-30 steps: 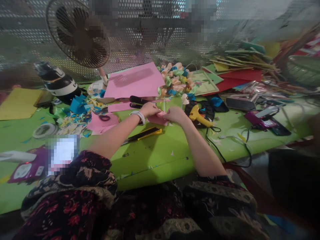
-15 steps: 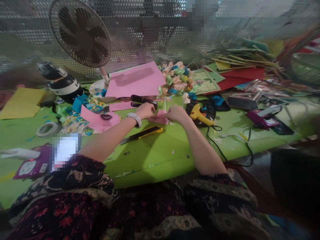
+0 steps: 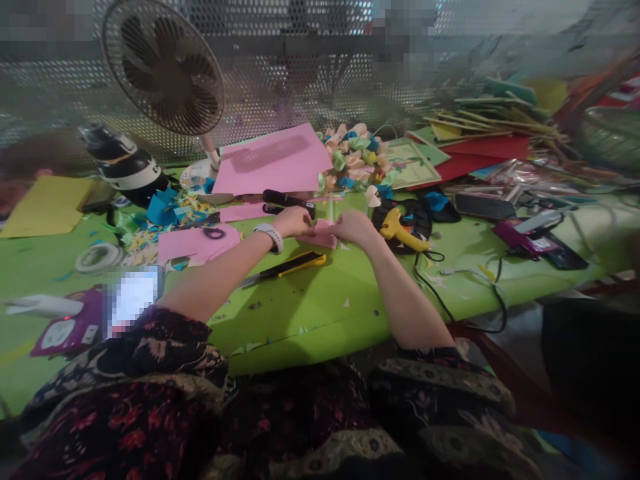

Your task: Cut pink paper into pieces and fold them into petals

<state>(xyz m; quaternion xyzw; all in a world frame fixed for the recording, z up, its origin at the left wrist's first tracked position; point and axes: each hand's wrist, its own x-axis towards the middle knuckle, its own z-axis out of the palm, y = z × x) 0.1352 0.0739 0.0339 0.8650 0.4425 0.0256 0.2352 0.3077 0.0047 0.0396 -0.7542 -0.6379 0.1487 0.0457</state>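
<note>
A small piece of pink paper [image 3: 323,235] lies on the green table between my hands. My left hand [image 3: 294,223], with a pale band on its wrist, is closed on the paper's left edge. From the right side my right hand [image 3: 350,227] pinches the same piece. Just behind my left hand rests a black stapler [image 3: 285,199]. In front lies a yellow and black utility knife [image 3: 290,265]. A yellow glue gun [image 3: 403,232] sits on a black holder right of my right hand. The fingertips are small and partly hidden.
Pink sheets [image 3: 273,160] and a heap of coloured paper flowers [image 3: 357,153] lie at the back. A fan [image 3: 163,70] and black bottle [image 3: 127,163] stand back left. Tape [image 3: 99,257], a phone [image 3: 134,300] and paper scraps are left. The black cord [image 3: 433,293] trails right.
The loose pink paper at left, its end raised before, now lies flatter. My hands stay in nearly the same place on the small pink piece.
</note>
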